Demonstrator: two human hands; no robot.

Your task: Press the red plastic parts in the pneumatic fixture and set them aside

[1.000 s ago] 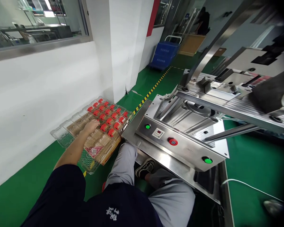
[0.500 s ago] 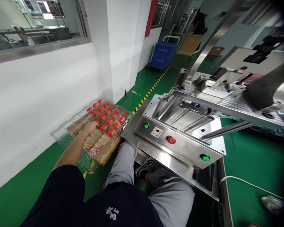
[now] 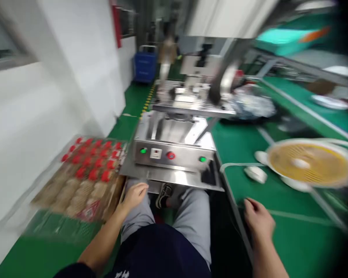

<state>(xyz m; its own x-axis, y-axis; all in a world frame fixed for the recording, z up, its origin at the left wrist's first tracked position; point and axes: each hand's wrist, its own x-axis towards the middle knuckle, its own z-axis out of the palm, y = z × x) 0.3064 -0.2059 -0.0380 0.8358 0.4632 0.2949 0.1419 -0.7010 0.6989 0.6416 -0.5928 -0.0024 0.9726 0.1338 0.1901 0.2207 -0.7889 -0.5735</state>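
My left hand (image 3: 136, 195) is over my left thigh, just in front of the steel machine base (image 3: 174, 155). Its fingers are closed together, and whatever may be in them is hidden. To its left lies a clear plastic tray (image 3: 62, 189) with rows of red parts (image 3: 93, 160) in its far half. My right hand (image 3: 258, 219) is at the left edge of the green table (image 3: 295, 235), fingers curled in; the view is smeared, and I cannot make out anything inside. The machine's front panel carries two green buttons (image 3: 202, 159) and a red button (image 3: 171, 155).
A round fan-like object with a yellow face (image 3: 310, 162) and a small white lump (image 3: 255, 174) are on the right. Behind them lies a clear plastic bag (image 3: 252, 104). A white wall (image 3: 26, 112) runs along the left. Blue crates (image 3: 145, 66) stand farther back.
My left hand has left the tray and moved right, over my thigh. My view has turned right, bringing my right hand and the green table into sight.
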